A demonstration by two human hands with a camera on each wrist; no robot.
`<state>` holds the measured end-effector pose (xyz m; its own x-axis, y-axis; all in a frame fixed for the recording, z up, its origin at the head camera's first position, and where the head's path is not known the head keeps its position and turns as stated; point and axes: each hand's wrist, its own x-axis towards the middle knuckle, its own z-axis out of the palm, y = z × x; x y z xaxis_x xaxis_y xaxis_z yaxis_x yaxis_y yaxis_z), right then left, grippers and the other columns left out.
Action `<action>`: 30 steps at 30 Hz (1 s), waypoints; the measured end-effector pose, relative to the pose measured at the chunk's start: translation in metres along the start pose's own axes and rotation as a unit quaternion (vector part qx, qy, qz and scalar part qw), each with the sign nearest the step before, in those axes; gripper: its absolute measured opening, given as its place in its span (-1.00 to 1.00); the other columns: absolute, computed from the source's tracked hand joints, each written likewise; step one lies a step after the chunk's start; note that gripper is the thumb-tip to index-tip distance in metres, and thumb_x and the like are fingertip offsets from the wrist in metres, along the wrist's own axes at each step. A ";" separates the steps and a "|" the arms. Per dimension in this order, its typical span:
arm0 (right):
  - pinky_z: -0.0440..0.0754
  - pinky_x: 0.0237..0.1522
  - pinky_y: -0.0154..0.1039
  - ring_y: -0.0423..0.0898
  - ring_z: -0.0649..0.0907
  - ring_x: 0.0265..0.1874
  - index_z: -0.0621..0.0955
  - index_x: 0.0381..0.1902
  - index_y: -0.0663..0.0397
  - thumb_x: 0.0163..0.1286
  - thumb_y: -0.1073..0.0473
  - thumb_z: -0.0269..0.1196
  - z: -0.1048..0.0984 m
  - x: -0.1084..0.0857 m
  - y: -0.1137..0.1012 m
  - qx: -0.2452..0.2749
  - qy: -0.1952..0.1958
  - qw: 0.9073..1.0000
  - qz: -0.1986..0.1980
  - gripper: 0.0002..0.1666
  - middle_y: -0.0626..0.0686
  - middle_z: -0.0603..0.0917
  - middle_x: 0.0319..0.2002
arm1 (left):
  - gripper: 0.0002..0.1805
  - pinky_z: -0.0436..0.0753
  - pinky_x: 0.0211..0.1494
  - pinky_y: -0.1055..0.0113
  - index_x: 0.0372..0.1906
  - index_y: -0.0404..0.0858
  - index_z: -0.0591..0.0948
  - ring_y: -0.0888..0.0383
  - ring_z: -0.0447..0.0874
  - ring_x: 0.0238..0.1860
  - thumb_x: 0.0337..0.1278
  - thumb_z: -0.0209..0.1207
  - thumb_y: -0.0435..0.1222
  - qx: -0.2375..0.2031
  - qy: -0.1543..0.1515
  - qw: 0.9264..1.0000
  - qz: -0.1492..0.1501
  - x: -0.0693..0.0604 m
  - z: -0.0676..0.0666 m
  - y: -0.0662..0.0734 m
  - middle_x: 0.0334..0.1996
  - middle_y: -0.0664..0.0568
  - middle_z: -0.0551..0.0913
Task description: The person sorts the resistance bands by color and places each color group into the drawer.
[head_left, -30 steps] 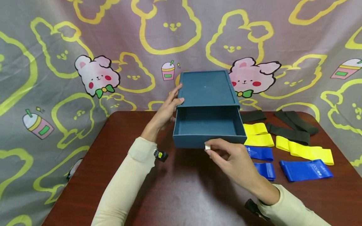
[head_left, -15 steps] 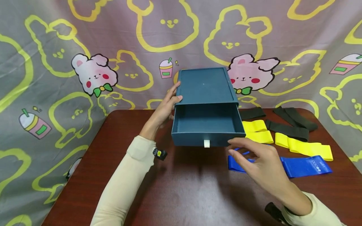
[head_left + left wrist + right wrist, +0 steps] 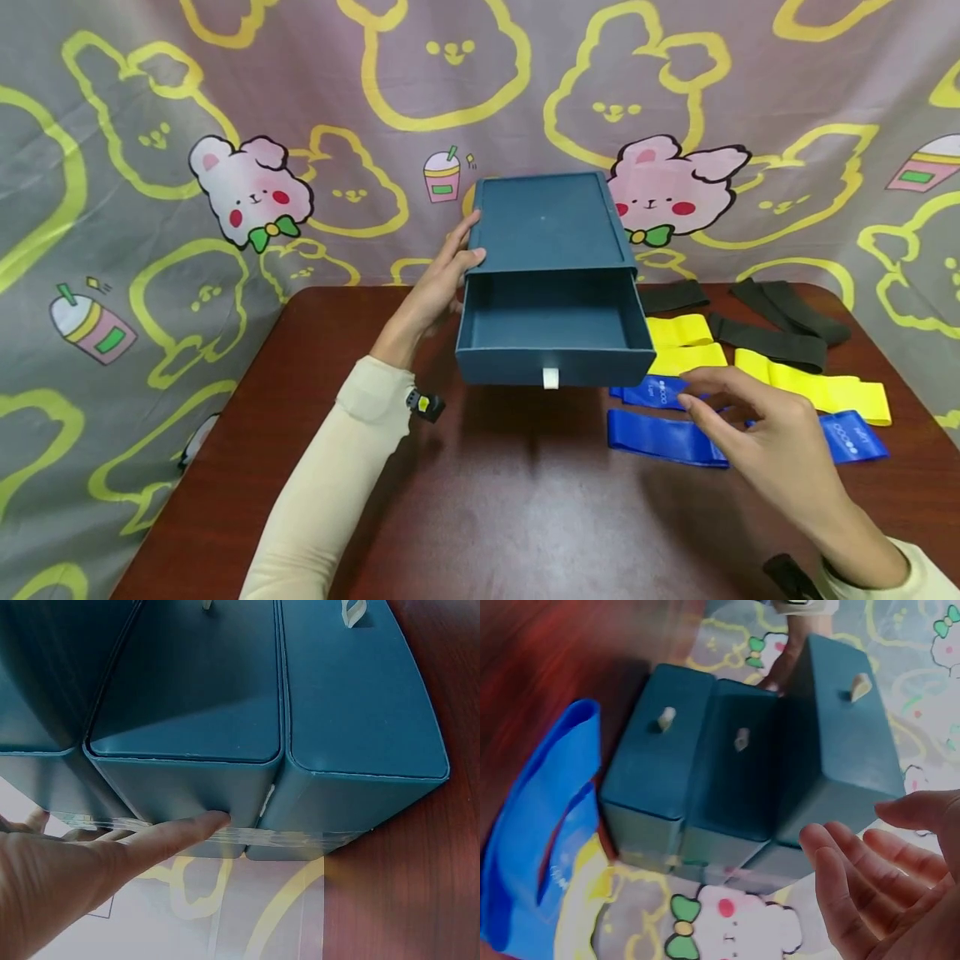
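A dark teal drawer cabinet [image 3: 551, 221] stands at the back of the table, with its top drawer [image 3: 498, 367] pulled out. The drawer front carries a white pull tab [image 3: 551, 378]; in the left wrist view two lower drawers [image 3: 187, 682] sit closed. My left hand [image 3: 435, 292] rests against the cabinet's left side, thumb and fingers extended along it. To the right of the drawer, my right hand [image 3: 772, 442] hovers over blue resistance bands [image 3: 663, 437], fingers loosely bent and holding nothing. The right wrist view shows this hand [image 3: 885, 885] apart from the cabinet.
Yellow bands [image 3: 855, 400] and black bands [image 3: 772, 342] lie behind the blue ones on the right of the brown table [image 3: 525, 517]. Clear tape [image 3: 300, 838] runs along the cabinet's side. A patterned curtain [image 3: 480, 75] hangs close behind the cabinet.
My right hand has let go of the white pull tab and moved right, over the blue bands. The left hand stays against the cabinet, and the drawer remains pulled out.
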<state>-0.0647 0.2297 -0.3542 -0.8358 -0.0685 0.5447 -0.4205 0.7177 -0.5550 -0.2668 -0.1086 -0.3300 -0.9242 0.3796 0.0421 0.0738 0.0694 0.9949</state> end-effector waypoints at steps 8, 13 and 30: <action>0.59 -0.38 -0.63 -0.52 0.65 -0.37 0.75 -0.01 0.10 0.11 0.45 0.55 0.010 -0.002 0.021 0.005 -0.043 0.999 0.032 -0.54 0.11 0.83 -0.25 | -0.29 0.66 0.11 -0.30 0.61 0.52 0.08 -0.27 0.18 0.56 0.51 0.00 0.00 -0.001 -0.001 1.000 -0.004 0.000 0.000 -0.002 0.71 0.20 -0.10; 0.58 -0.40 -0.61 -0.49 0.62 -0.41 0.75 -0.01 0.13 0.13 0.43 0.55 0.013 -0.002 0.037 -0.012 -0.059 0.997 0.042 -0.56 0.14 0.83 -0.24 | -0.29 0.65 0.13 -0.37 0.61 0.51 0.08 -0.30 0.23 0.53 0.50 0.01 0.00 -0.002 -0.002 1.000 0.002 0.000 0.001 -0.001 0.70 0.21 -0.09; 0.45 -0.53 -0.37 -0.04 0.62 -0.46 0.72 -0.08 0.27 0.16 0.31 0.56 0.008 -0.021 0.096 -0.108 -0.111 0.981 0.116 -0.63 0.17 0.79 -0.33 | -0.30 0.63 0.15 -0.38 0.64 0.45 0.07 -0.33 0.32 0.47 0.55 -0.02 -0.02 -0.008 -0.005 1.000 0.010 0.001 0.000 -0.001 0.70 0.19 -0.07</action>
<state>-0.0901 0.2940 -0.4242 -0.9664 -0.0173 0.2563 -0.1450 0.8604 -0.4886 -0.2682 -0.1083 -0.3313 -0.9190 0.3895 0.0606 0.0853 0.0463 0.9953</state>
